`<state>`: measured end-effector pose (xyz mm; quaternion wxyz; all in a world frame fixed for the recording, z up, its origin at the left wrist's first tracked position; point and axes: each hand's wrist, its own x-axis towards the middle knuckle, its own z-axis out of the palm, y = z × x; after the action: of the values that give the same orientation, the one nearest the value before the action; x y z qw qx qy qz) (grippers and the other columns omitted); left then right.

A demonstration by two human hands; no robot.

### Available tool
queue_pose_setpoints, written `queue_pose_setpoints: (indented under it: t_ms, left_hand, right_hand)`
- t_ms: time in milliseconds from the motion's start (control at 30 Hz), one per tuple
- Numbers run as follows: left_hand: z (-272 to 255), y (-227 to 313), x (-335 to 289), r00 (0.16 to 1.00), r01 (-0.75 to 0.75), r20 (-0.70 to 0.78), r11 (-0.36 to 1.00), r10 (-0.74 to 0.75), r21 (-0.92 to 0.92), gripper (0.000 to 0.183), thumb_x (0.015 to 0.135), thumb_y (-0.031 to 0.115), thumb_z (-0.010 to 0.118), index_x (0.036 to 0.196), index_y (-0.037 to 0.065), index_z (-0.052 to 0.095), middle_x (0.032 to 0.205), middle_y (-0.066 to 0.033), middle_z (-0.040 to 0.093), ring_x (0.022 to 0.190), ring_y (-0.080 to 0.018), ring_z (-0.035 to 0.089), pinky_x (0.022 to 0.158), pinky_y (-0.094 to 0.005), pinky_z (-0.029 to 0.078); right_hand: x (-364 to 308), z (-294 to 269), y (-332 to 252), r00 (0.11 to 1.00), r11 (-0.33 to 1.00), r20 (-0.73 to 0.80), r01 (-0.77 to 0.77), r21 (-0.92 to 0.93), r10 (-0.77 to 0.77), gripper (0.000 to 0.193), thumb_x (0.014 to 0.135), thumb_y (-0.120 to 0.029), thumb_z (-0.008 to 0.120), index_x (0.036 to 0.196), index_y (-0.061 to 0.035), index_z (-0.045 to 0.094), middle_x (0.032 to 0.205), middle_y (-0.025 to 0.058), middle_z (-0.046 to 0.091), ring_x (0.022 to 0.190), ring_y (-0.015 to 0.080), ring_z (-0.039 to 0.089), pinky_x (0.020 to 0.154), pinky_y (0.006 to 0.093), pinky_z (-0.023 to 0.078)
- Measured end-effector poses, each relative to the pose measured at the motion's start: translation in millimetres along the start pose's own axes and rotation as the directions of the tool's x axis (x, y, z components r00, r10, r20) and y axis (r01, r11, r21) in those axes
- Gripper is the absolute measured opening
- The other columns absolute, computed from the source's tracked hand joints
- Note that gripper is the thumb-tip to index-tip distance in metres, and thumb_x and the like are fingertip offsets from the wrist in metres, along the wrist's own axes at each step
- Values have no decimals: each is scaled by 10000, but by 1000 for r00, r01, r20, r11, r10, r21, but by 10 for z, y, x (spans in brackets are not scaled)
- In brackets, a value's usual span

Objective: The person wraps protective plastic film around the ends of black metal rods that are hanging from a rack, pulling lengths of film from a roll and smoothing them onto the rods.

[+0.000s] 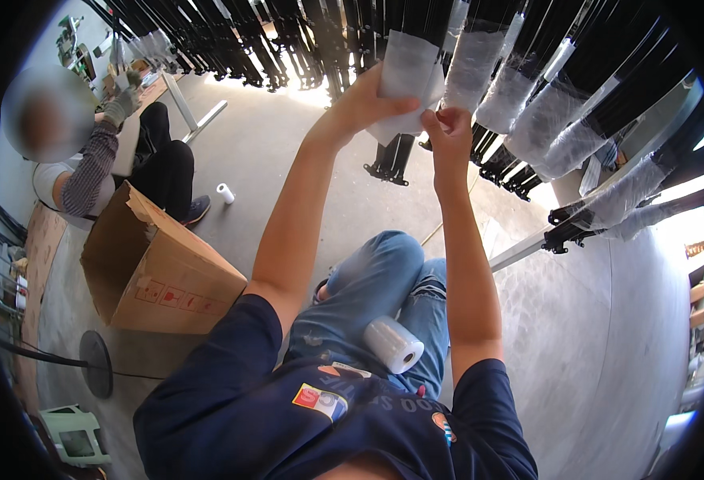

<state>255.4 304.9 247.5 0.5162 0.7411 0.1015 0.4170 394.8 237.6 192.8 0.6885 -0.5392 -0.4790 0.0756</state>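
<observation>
A white wrapping sheet lies around a bundle of black metal bars, whose lower ends stick out beneath it. My left hand grips the sheet from its left side, thumb across the front and fingers partly hidden behind. Just right of the sheet's lower edge, my right hand is closed in a pinch, and what its fingertips hold is too small to make out. Beside it hang more bar bundles, their ends covered in clear plastic wrap. On my lap rests a roll of clear film.
To the left stands an open cardboard box. Beyond it sits a person wearing gloves. A small white roll is on the floor. Rows of black bars hang across the far side, and a green stool is at lower left.
</observation>
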Motion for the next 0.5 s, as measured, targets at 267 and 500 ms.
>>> queue_pose_setpoints:
  t_ms: [267,500]
  left_hand:
    - [94,-55,50,995,2,-96,996,7,94,417,660,195,699,990,-5,542,875,-65,598,772,-132,573,702,-265,460]
    - [127,-24,38,995,10,-104,1000,-8,19,425,658,209,699,993,1,542,874,-66,594,779,-140,570,712,-262,453]
  right_hand:
    - [-688,-217,-500,847,976,-485,202,-81,-215,97,802,-44,534,863,13,485,811,66,515,730,104,483,665,240,408]
    - [-914,55,-601,956,930,-22,280,-236,-293,392,804,-57,478,1170,53,392,1158,238,427,1017,341,477,847,353,395]
